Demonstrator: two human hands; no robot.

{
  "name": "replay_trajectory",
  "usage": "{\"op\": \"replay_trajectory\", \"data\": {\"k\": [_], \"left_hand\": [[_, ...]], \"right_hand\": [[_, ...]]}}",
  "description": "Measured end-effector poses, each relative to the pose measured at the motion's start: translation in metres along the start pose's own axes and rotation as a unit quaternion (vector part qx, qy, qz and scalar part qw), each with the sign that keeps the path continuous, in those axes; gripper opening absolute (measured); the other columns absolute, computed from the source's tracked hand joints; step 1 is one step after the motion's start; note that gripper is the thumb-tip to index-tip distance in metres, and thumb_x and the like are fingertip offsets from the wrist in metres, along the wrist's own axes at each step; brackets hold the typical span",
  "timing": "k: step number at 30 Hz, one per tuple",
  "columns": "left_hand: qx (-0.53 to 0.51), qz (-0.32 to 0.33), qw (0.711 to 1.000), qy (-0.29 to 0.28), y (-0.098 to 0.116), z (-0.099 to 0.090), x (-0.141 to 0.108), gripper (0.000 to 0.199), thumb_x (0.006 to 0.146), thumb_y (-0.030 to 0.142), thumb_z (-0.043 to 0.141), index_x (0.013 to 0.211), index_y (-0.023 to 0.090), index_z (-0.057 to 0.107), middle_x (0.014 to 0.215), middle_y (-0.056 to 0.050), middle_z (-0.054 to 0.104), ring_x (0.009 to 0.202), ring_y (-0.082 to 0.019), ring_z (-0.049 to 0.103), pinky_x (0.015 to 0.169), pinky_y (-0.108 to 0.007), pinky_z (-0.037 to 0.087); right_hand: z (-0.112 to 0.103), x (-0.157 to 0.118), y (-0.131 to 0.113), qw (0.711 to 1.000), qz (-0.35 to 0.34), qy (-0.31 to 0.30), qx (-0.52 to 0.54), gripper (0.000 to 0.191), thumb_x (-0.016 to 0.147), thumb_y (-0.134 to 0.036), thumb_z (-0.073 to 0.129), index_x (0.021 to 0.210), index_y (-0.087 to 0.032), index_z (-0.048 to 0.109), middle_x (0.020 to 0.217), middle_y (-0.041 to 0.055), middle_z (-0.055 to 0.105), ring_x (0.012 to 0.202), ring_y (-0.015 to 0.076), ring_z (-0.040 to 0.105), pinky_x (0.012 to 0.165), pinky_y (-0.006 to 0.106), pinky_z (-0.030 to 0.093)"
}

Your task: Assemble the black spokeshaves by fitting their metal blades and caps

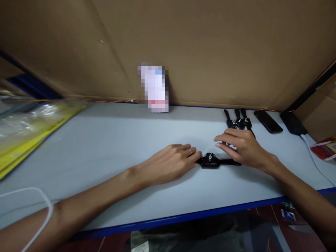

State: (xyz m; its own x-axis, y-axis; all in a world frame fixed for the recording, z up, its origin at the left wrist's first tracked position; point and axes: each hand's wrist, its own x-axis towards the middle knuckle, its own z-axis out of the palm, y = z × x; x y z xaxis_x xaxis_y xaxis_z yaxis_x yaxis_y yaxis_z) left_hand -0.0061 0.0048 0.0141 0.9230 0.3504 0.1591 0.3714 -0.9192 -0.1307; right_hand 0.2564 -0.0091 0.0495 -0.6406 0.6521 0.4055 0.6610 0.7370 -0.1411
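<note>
A black spokeshave (210,161) lies crosswise on the white tabletop, a small silver screw at the middle of its body. My left hand (178,159), with a ring on one finger, is closed around the tool's left handle, hiding most of it. Just above the right handle hovers my right hand (238,145), its thumb and fingers apart with nothing visible between them. Behind that hand, several more black spokeshaves (238,119) lie side by side, partly covered by it.
A dark phone (269,121) and a black device (293,123) with a white cable lie at the back right. A blurred upright card (156,89) leans against the cardboard wall (199,52). Yellow material under clear plastic (26,122) covers the left side. A white cord crosses my left forearm.
</note>
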Motion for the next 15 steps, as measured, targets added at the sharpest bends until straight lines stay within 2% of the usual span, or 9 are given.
{"op": "replay_trajectory", "data": {"k": [3, 7, 15], "left_hand": [[-0.007, -0.006, 1.000, 0.004, 0.000, -0.001, 0.000, 0.024, 0.106, 0.026, 0.038, 0.104, 0.015, 0.059, 0.085, -0.005, 0.063, 0.074, -0.019, 0.058, 0.064, -0.033, 0.044], [-0.016, -0.005, 1.000, 0.008, 0.000, -0.001, 0.000, 0.028, 0.107, 0.027, 0.035, 0.101, 0.015, 0.059, 0.085, -0.005, 0.063, 0.073, -0.018, 0.058, 0.064, -0.033, 0.044], [-0.011, -0.002, 1.000, 0.008, 0.000, 0.001, 0.000, 0.022, 0.106, 0.026, 0.039, 0.103, 0.015, 0.058, 0.085, -0.005, 0.063, 0.074, -0.018, 0.058, 0.064, -0.033, 0.043]], "right_hand": [[0.000, 0.000, 0.001, 0.999, -0.022, -0.050, -0.001, 0.021, 0.099, -0.022, 0.052, 0.103, -0.017, 0.072, 0.085, 0.0060, 0.067, 0.073, 0.0153, 0.059, 0.064, 0.027, 0.039], [0.006, 0.000, -0.003, 0.994, -0.045, -0.101, 0.001, 0.021, 0.099, -0.025, 0.054, 0.108, -0.019, 0.072, 0.084, 0.0050, 0.066, 0.072, 0.0145, 0.057, 0.061, 0.026, 0.036], [0.015, -0.001, 0.000, 0.993, -0.054, -0.108, -0.004, 0.022, 0.099, -0.032, 0.056, 0.103, -0.019, 0.073, 0.083, 0.0034, 0.065, 0.068, 0.0126, 0.054, 0.058, 0.026, 0.032]]}}
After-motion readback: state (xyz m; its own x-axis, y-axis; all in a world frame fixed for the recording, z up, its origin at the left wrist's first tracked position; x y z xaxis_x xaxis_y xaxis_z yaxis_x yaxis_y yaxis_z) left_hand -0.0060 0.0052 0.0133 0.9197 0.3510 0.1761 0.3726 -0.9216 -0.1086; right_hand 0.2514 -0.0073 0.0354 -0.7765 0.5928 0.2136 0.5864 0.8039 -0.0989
